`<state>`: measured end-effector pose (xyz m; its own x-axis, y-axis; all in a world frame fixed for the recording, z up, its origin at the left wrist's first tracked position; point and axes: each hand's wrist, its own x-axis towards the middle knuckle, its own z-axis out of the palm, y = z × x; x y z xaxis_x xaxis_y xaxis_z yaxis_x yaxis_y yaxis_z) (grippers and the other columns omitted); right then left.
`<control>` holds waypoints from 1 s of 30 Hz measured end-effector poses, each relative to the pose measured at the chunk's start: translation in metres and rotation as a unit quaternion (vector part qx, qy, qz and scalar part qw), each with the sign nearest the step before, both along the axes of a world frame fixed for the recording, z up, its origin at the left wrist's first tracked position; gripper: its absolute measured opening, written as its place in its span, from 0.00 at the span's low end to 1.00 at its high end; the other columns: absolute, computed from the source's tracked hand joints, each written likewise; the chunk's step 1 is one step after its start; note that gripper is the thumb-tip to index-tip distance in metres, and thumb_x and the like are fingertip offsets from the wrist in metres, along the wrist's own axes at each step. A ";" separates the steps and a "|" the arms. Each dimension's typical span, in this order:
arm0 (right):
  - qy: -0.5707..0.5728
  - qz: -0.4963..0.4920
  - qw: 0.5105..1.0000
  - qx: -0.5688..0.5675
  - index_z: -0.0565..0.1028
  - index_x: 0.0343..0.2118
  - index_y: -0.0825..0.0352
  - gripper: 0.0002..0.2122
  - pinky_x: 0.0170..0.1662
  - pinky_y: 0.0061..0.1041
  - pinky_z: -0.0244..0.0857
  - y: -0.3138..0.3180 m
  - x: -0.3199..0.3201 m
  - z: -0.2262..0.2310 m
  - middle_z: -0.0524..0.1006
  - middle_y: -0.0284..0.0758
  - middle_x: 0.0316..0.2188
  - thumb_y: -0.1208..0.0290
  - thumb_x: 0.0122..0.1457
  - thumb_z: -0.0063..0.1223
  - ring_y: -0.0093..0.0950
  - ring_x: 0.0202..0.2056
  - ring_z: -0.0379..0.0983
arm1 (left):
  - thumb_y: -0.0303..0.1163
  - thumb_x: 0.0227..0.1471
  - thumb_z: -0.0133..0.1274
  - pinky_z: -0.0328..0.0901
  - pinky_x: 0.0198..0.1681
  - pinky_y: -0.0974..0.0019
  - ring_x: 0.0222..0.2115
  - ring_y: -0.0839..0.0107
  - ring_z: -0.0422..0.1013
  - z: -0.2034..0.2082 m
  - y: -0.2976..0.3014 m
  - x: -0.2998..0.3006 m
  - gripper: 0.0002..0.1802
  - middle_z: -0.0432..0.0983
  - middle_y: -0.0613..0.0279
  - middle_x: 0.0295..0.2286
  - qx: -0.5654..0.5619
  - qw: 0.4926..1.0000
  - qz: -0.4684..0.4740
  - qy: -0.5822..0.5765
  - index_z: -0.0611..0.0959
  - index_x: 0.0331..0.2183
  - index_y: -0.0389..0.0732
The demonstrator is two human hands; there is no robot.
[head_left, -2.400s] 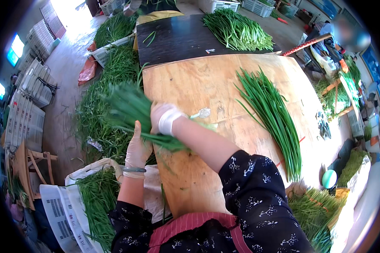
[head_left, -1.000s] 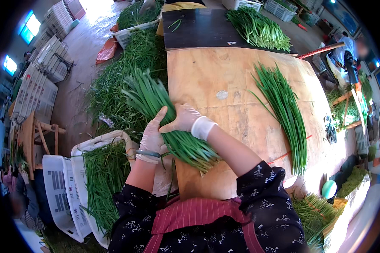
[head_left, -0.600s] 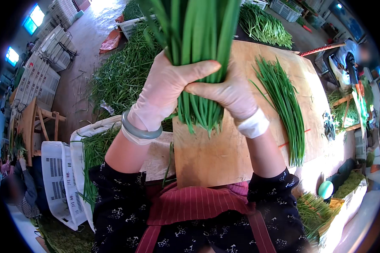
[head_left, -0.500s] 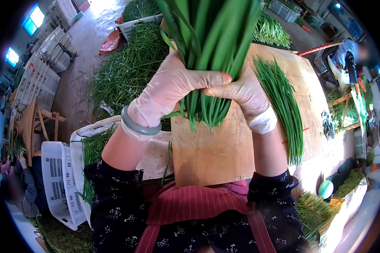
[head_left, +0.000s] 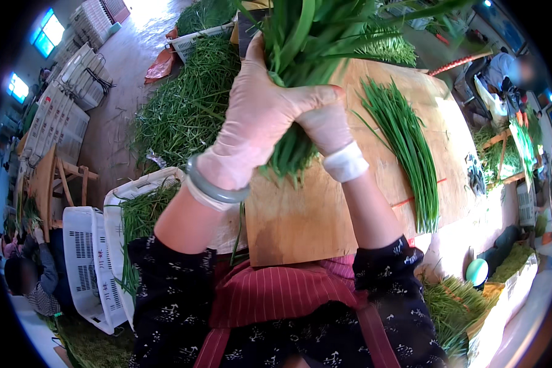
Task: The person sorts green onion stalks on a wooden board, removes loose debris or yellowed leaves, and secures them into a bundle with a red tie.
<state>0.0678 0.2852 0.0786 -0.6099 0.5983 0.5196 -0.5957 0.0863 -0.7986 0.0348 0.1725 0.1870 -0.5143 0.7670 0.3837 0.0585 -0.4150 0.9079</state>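
Note:
A thick bunch of green chives (head_left: 310,52) is gripped between my two gloved hands above the wooden board (head_left: 306,227). My left hand (head_left: 260,113) wraps round the bunch from the left, its thumb pointing right across the front. My right hand (head_left: 326,126) sits close against it, fingers mostly hidden behind the left thumb and the leaves. Cut ends hang below the hands and the leaf tips spread out to the upper right, partly blurred. A flat row of chives (head_left: 405,147) lies on the board to the right.
Loose greens (head_left: 181,104) are heaped at the far left. White crates (head_left: 83,245) stand at the near left, one holding greens. More greens (head_left: 451,306) lie at the near right beside a pale green round object (head_left: 476,271). Other people sit at left and far right.
My right hand has moved left, in behind my left hand. The bunch has twisted, its leaf tips swinging out to the right and its lower ends shifting slightly.

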 end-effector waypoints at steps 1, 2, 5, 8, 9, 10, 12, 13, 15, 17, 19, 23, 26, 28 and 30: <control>-0.055 -0.063 0.990 0.111 0.65 0.46 0.68 0.21 0.40 0.26 0.64 -0.020 -0.007 0.006 0.71 0.39 0.41 0.69 0.48 0.54 0.28 0.39 0.69 | 0.23 0.27 0.67 0.63 0.42 0.69 0.40 0.69 0.67 -0.005 -0.005 0.002 0.42 0.69 0.58 0.41 0.037 0.999 0.010 -0.004 0.62 0.47 0.35; -0.118 -0.187 0.946 0.239 0.64 0.47 0.68 0.22 0.40 0.28 0.64 -0.021 0.018 0.031 0.70 0.41 0.42 0.68 0.49 0.53 0.31 0.41 0.68 | 0.22 0.28 0.66 0.64 0.39 0.69 0.37 0.70 0.68 0.001 0.015 0.019 0.38 0.70 0.58 0.38 0.030 0.997 0.059 0.041 0.66 0.43 0.35; -0.205 -0.183 0.929 0.248 0.61 0.50 0.69 0.27 0.44 0.34 0.61 -0.053 0.002 0.049 0.69 0.46 0.43 0.65 0.47 0.53 0.36 0.44 0.67 | 0.22 0.31 0.63 0.65 0.30 0.70 0.27 0.72 0.69 -0.004 0.008 -0.019 0.21 0.74 0.60 0.29 -0.048 0.981 0.163 0.094 0.73 0.32 0.35; -0.191 -0.173 0.910 0.324 0.59 0.51 0.72 0.37 0.49 0.31 0.59 -0.045 0.021 0.070 0.67 0.48 0.44 0.63 0.37 0.64 0.39 0.47 0.64 | 0.26 0.35 0.62 0.63 0.33 0.72 0.28 0.76 0.69 0.003 0.008 -0.039 0.16 0.75 0.63 0.29 0.013 0.991 0.130 0.036 0.78 0.32 0.35; -0.149 -0.170 0.901 0.369 0.59 0.51 0.73 0.39 0.50 0.30 0.58 -0.036 0.031 0.076 0.67 0.48 0.45 0.63 0.35 0.66 0.39 0.48 0.64 | 0.26 0.36 0.61 0.64 0.34 0.72 0.29 0.76 0.70 0.011 0.007 -0.041 0.16 0.75 0.63 0.30 0.036 0.993 0.110 0.008 0.79 0.33 0.35; -0.136 -0.137 0.933 0.302 0.59 0.51 0.73 0.42 0.51 0.30 0.57 -0.030 0.041 0.083 0.67 0.47 0.46 0.62 0.32 0.69 0.38 0.49 0.62 | 0.26 0.38 0.59 0.65 0.37 0.72 0.31 0.75 0.70 0.019 -0.002 -0.041 0.17 0.75 0.62 0.32 0.024 0.997 0.075 0.019 0.79 0.36 0.36; -0.125 -0.054 0.972 0.193 0.56 0.54 0.72 0.48 0.59 0.30 0.46 -0.021 0.065 0.101 0.63 0.44 0.51 0.60 0.27 0.71 0.38 0.55 0.55 | 0.26 0.40 0.58 0.65 0.38 0.72 0.33 0.73 0.71 0.035 -0.013 -0.038 0.17 0.75 0.61 0.34 0.032 0.988 0.051 0.140 0.78 0.37 0.37; -0.131 -0.057 0.960 0.239 0.57 0.54 0.72 0.47 0.57 0.30 0.48 -0.020 0.066 0.103 0.63 0.44 0.50 0.61 0.28 0.72 0.35 0.55 0.56 | 0.26 0.40 0.58 0.65 0.38 0.72 0.33 0.73 0.71 0.038 -0.019 -0.038 0.16 0.75 0.61 0.34 0.031 0.976 0.046 0.212 0.78 0.36 0.37; -0.152 -0.070 0.931 0.324 0.58 0.52 0.71 0.45 0.54 0.29 0.54 -0.013 0.066 0.100 0.64 0.43 0.49 0.63 0.29 0.72 0.29 0.53 0.57 | 0.24 0.40 0.58 0.65 0.40 0.71 0.33 0.73 0.71 0.029 -0.015 -0.031 0.14 0.75 0.63 0.33 0.032 0.992 -0.104 0.071 0.78 0.34 0.35; -0.142 0.084 0.976 0.144 0.61 0.50 0.73 0.42 0.54 0.27 0.54 -0.031 0.048 0.090 0.69 0.41 0.45 0.63 0.30 0.71 0.34 0.48 0.64 | 0.25 0.40 0.59 0.64 0.41 0.71 0.33 0.74 0.70 0.005 -0.015 -0.043 0.14 0.75 0.63 0.33 -0.092 0.983 -0.150 0.048 0.78 0.34 0.36; -0.307 0.038 0.945 0.107 0.66 0.46 0.71 0.29 0.48 0.27 0.60 -0.025 0.018 0.054 0.72 0.38 0.39 0.66 0.39 0.65 0.33 0.42 0.68 | 0.29 0.34 0.64 0.64 0.38 0.70 0.32 0.74 0.69 -0.010 -0.016 -0.033 0.20 0.74 0.65 0.31 -0.092 0.996 0.004 0.003 0.78 0.33 0.34; -0.291 -0.173 0.873 0.351 0.64 0.44 0.73 0.23 0.35 0.35 0.65 -0.033 -0.012 0.041 0.74 0.44 0.29 0.66 0.46 0.52 0.39 0.32 0.72 | 0.29 0.32 0.65 0.64 0.36 0.70 0.30 0.73 0.69 -0.009 0.000 -0.014 0.20 0.74 0.64 0.30 0.051 0.988 0.114 0.090 0.78 0.32 0.35; -0.348 -0.314 0.730 0.497 0.64 0.42 0.74 0.23 0.38 0.33 0.64 -0.082 -0.015 0.061 0.71 0.46 0.34 0.66 0.44 0.53 0.38 0.33 0.70 | 0.26 0.37 0.62 0.65 0.35 0.70 0.29 0.72 0.70 -0.006 -0.020 -0.045 0.15 0.74 0.62 0.30 -0.025 0.989 0.130 -0.060 0.78 0.31 0.36; -0.254 -0.291 0.765 0.515 0.62 0.47 0.73 0.31 0.49 0.34 0.58 -0.081 -0.004 0.061 0.67 0.47 0.44 0.60 0.43 0.58 0.40 0.45 0.65 | 0.25 0.41 0.58 0.66 0.36 0.66 0.30 0.69 0.71 -0.016 -0.014 -0.075 0.12 0.75 0.60 0.31 -0.012 0.977 0.168 -0.133 0.78 0.33 0.35; -0.199 -0.247 0.810 0.493 0.62 0.50 0.72 0.34 0.52 0.34 0.55 -0.060 0.019 0.059 0.66 0.47 0.46 0.58 0.42 0.60 0.41 0.50 0.62 | 0.29 0.48 0.51 0.66 0.41 0.62 0.37 0.65 0.71 -0.011 -0.026 -0.096 0.13 0.74 0.56 0.34 -0.028 0.970 0.124 -0.206 0.76 0.37 0.33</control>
